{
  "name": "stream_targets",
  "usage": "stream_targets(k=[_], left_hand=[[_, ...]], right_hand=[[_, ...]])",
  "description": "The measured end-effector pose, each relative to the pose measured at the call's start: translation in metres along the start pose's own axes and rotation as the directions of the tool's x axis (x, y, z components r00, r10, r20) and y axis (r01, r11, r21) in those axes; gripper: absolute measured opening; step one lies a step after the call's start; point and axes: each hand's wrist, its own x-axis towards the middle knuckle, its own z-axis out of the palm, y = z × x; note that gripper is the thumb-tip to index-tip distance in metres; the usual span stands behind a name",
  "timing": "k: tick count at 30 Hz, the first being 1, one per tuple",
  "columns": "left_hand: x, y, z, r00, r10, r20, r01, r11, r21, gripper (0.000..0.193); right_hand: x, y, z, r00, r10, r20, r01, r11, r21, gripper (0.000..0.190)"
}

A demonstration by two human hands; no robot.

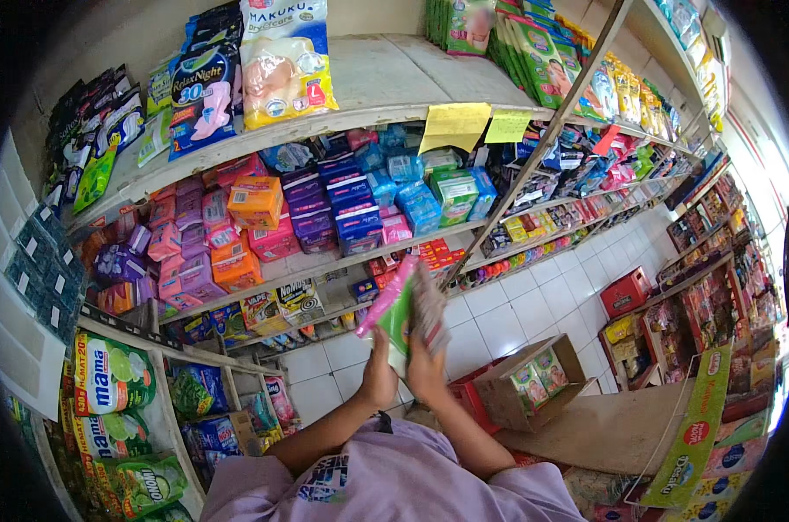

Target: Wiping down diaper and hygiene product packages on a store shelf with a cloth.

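Before my chest, my left hand (380, 373) grips a green plastic packet (397, 316) with a pink top edge. Tilted away from me, the packet leans towards the shelves. Beside it my right hand (427, 367) holds a blurred grey-brown cloth (432, 310) against the packet's right side. The fingers of both hands are partly hidden. An open cardboard box (541, 382) stands to the right of my right hand, with similar green packets (538, 380) inside.
Ahead is a wooden shelf (381, 68) with a large diaper pack (283, 65). Boxed and wrapped packs (352, 218) fill the level below. A slanted post (531, 143) crosses the shelving. Detergent pouches (113, 375) line the left. White floor tiles (518, 307) lie beyond the box.
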Motion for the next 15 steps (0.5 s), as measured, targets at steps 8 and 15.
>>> stream_targets(k=[8, 15], left_hand=[[-0.010, 0.010, -0.008, 0.998, 0.059, 0.020, -0.061, 0.990, 0.130, 0.059], [-0.005, 0.019, -0.018, 1.000, 0.009, 0.014, -0.010, 0.998, 0.067, 0.056]], right_hand=[[-0.004, 0.002, 0.008, 0.995, 0.050, 0.087, -0.035, 0.985, -0.166, 0.046], [-0.019, 0.002, 0.025, 0.948, -0.289, 0.134, 0.318, 0.882, -0.348, 0.046]])
